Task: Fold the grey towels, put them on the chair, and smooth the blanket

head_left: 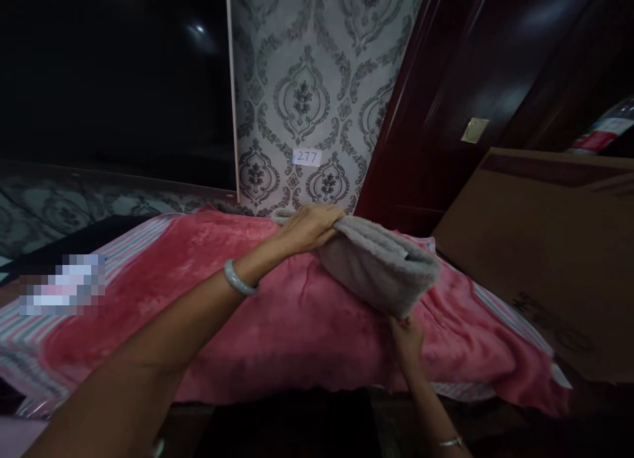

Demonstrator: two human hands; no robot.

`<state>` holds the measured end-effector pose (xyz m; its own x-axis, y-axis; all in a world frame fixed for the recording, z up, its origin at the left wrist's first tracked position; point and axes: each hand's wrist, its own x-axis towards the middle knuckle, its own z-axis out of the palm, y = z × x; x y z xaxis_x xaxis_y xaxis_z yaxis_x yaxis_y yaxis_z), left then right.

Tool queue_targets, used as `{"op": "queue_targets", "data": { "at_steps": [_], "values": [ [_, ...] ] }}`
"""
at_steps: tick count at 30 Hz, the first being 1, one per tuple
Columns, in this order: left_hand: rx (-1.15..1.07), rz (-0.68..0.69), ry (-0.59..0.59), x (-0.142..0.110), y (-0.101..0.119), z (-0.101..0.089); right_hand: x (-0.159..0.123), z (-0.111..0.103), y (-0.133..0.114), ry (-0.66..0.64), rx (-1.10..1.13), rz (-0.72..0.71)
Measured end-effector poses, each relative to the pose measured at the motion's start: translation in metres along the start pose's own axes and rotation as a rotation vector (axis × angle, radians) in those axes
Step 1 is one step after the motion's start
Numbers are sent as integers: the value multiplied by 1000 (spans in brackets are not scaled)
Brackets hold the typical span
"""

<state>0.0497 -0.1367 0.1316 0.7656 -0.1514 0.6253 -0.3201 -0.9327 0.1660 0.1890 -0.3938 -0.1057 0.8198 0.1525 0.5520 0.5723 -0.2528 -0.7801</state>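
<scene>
Both hands hold a folded grey plush cloth [379, 263], tilted above the pink blanket. My left hand [313, 227] is closed over its upper edge, fingers wrapped over the far side. Low on the cloth's right end, my right hand [409, 342] grips the bottom corner, its fingers partly hidden beneath it. The layers of the fold show along the top right edge. Under the hands, the pink blanket [238, 319] with striped borders lies spread over a surface, its front edge hanging down.
A large dark screen [113, 81] stands at the left. Behind is patterned wallpaper with a "277" label [307, 156]. To the right are a dark red door [446, 101] and a big cardboard box [545, 246], with a bottle [604, 127] behind the box.
</scene>
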Motion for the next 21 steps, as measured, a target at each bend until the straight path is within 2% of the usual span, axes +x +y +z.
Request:
{"op": "queue_targets", "data": {
  "at_steps": [3,6,8,10,13,16,19,21],
  "values": [
    [-35,-93,73,14,-1,-26,43,-27,-34,-21,69,81],
    [-140,-297,71,17,-12,-55,90,-50,-70,-84,55,-16],
    [-295,-433,36,10,-23,-69,120,-56,-87,-155,37,-88],
    [-461,-557,11,-3,-35,-74,147,-50,-97,-267,32,-130],
    [-613,-757,-2,-35,-62,-62,177,-14,-101,-418,6,-173],
    [-654,-968,29,-76,-100,-38,184,47,-98,-433,-34,-127],
    [-571,-1207,189,-121,-137,-18,164,100,-86,-416,-9,13],
    [-559,-1340,210,-150,-155,-12,139,119,-70,-431,-4,73]
  ]
}}
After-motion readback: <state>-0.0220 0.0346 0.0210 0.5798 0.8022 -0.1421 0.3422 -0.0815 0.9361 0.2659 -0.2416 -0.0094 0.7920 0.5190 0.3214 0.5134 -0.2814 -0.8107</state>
